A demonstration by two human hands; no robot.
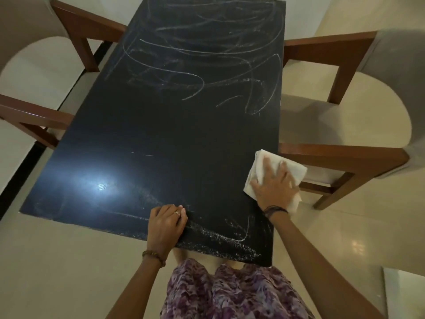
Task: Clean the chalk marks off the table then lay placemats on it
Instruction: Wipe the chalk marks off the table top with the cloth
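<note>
Where the long black rectangular counter (pixel 161 139) runs away from the person, its far half is seen covered with looping white chalk marks (pixel 195 54), while fainter smeared chalk is left along the near edge and at the near right corner; the middle stretch appears mostly dark, with a bright light reflection near the left. A crumpled white cloth (pixel 266 166) is pressed flat against the counter's right edge by the right hand (pixel 274 184), whose fingers are spread straight over it, part of the cloth hanging past the edge. The left hand (pixel 166 223) is rested on the near edge with its fingers curled under, nothing being held; a ring is worn on one finger. Brown wooden chairs with pale cushioned seats (pixel 345 125) are set on both sides, on a pale glossy tiled floor (pixel 69 261)
</note>
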